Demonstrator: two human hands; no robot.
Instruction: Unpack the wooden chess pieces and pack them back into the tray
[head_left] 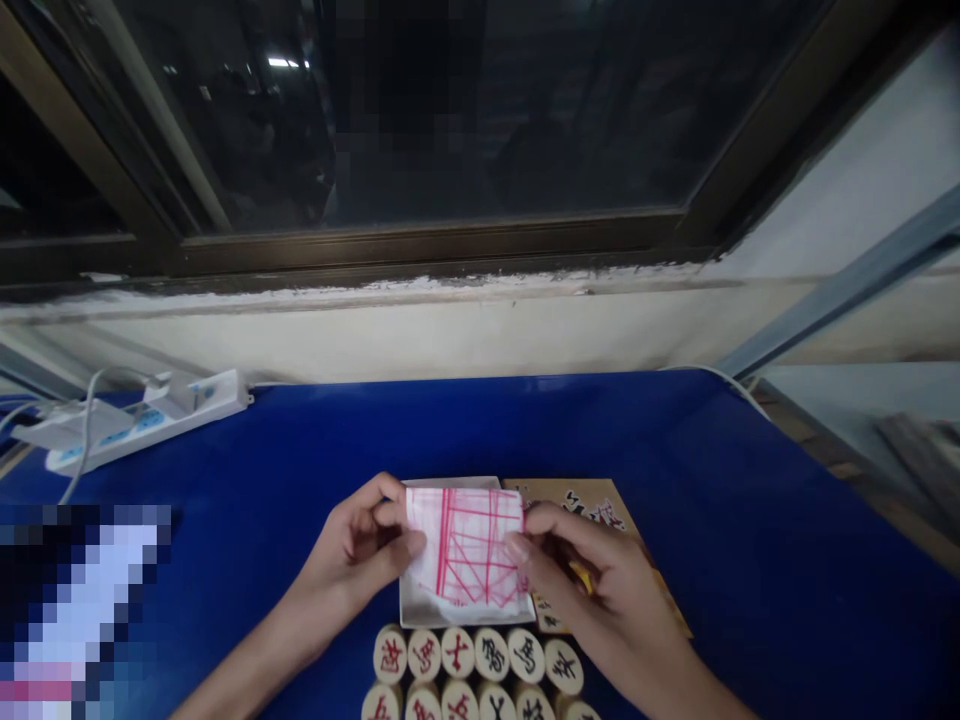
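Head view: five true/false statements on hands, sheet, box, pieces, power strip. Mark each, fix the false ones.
1. The left hand and right hand both hold the sheet. True.
2. The lines on the sheet are green. False: they are red.
3. The sheet blocks part of the white box from view. True.
4. The round pieces are scattered inside the white box. False: they stand in rows outside it, on the camera's side.
5. The power strip lies at the picture's right. False: it lies at the left.
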